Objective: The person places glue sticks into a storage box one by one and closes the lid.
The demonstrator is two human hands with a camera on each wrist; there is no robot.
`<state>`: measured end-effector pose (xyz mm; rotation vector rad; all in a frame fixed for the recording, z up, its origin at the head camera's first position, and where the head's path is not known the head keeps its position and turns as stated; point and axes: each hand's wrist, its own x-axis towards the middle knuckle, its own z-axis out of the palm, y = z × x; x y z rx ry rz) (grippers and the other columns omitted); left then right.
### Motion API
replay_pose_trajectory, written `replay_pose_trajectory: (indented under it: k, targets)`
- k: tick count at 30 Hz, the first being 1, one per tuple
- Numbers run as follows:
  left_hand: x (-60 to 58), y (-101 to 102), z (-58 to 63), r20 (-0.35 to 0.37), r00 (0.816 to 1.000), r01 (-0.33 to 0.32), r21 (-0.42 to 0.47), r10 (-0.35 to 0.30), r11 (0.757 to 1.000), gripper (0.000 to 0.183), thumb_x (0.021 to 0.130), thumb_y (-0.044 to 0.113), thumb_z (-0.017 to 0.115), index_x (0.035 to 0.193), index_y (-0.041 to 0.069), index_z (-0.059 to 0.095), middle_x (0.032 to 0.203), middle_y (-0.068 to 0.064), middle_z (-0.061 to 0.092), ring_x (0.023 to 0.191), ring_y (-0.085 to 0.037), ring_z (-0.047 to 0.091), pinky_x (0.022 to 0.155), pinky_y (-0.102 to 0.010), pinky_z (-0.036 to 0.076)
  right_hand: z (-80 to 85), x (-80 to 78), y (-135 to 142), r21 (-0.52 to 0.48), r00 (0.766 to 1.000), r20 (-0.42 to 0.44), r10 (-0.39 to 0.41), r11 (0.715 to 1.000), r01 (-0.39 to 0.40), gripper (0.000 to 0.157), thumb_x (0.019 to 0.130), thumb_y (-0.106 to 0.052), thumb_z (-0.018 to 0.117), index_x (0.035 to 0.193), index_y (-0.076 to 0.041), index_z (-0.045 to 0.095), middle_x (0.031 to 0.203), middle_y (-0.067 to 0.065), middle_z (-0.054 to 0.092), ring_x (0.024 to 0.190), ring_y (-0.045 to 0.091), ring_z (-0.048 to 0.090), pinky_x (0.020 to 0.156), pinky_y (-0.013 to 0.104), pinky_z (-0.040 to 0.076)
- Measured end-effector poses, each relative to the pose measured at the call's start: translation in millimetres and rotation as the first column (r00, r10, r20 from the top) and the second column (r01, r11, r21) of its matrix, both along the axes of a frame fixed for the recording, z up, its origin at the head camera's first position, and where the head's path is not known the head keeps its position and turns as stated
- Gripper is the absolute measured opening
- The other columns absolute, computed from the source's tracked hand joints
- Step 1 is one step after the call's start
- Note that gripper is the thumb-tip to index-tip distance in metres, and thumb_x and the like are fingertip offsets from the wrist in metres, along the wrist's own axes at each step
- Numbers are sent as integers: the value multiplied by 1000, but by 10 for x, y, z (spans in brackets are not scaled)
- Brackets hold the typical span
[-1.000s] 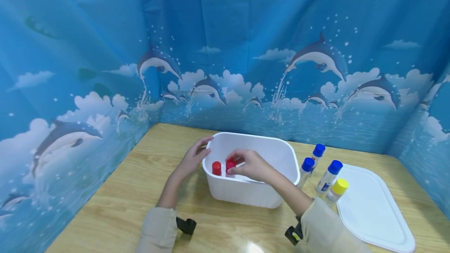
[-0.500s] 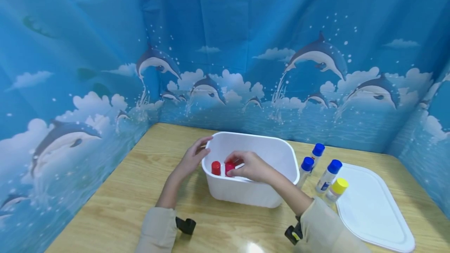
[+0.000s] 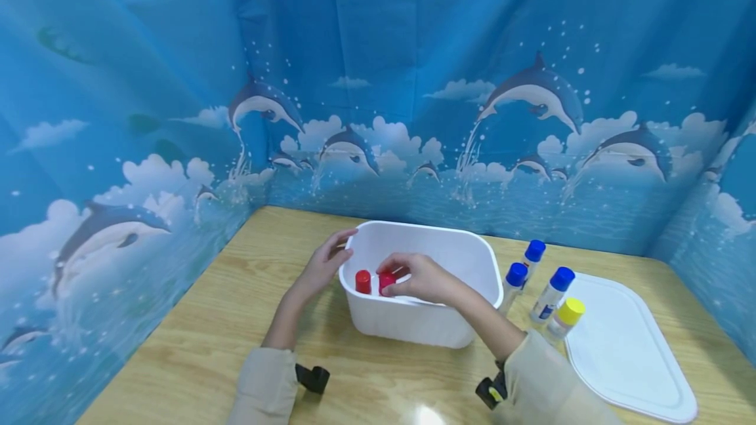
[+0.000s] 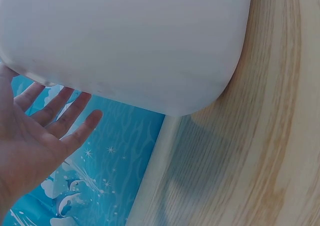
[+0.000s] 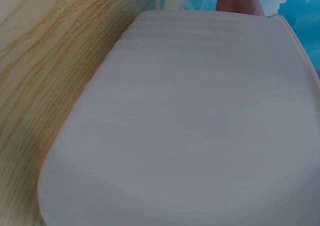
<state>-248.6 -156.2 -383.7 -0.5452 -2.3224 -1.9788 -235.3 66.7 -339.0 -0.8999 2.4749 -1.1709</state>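
Observation:
A white plastic bin (image 3: 413,323) stands on the table. Inside it, near the front left corner, are a red-capped bottle (image 3: 363,283) and a second one with a pinkish-red cap (image 3: 386,283). My right hand (image 3: 416,277) reaches over the front wall and pinches that second cap between thumb and fingers; the bottle's body is mostly hidden by the wall. At the bin's left end my left hand (image 3: 325,264) touches the rim, fingers extended. The left wrist view shows its fingers (image 4: 55,106) spread against the bin's wall. Only the bin's outside fills most of the right wrist view.
Right of the bin stand clear bottles with blue caps (image 3: 549,297) and one with a yellow cap (image 3: 565,321). A flat white lid (image 3: 632,353) lies beside them on the wood-grain table (image 3: 207,340). A blue dolphin-print curtain (image 3: 378,84) hangs behind and at the sides.
Almost nothing differs. Both hands keep their places, the right still on the pinkish-red cap, and the whole view shifts only by a few pixels.

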Motion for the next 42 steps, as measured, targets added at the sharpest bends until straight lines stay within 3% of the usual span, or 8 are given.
replay_pose_trajectory:
  k: [3,5,12,23,33,42]
  targets:
    - [-6,3,1,11,1000,-3,-5,3,1000,41,95,9,47,135,0,40,134,-24,40,117,-38,44,93,-43,42,13,3,5,10,1000,4,-3,1000,3,33,78,-14,74,108,-10,63,101,0,63,97,20,57,80,31,51]
    - [-57,-8,-70,0,1000,-5,-5,5,1000,42,96,12,48,135,2,41,134,-23,41,117,-37,45,93,-42,42,22,8,9,18,1000,4,-1,1000,1,33,78,-15,74,109,-11,63,101,-1,62,97,19,57,80,30,50]
    - [-53,-4,-53,11,1000,2,-2,-2,1000,42,96,14,48,136,3,40,135,-22,40,118,-36,43,95,-42,40,39,7,39,12,1000,12,7,1000,-8,33,79,-16,73,109,-10,63,102,0,63,98,19,57,81,31,50]
    - [-81,9,-94,-17,1000,4,1,-4,1000,41,95,11,48,134,0,41,132,-24,42,116,-37,45,93,-42,42,191,117,262,-114,998,65,-25,993,33,33,85,-18,67,114,-5,61,109,8,62,102,21,57,83,32,50]
    - [-73,13,-97,-11,1000,-2,5,2,1000,41,95,10,48,134,0,41,132,-23,42,116,-37,45,94,-42,42,471,452,824,-242,985,30,-171,955,173,34,89,-20,62,118,-5,57,117,16,57,108,32,54,82,32,50]
    - [-49,-2,-68,-5,1000,-16,-2,16,1000,41,95,10,48,134,0,41,132,-24,41,116,-38,44,94,-44,41,540,745,1465,-244,926,-85,-369,908,340,32,91,-19,58,120,-5,54,117,6,57,105,12,55,80,20,49]
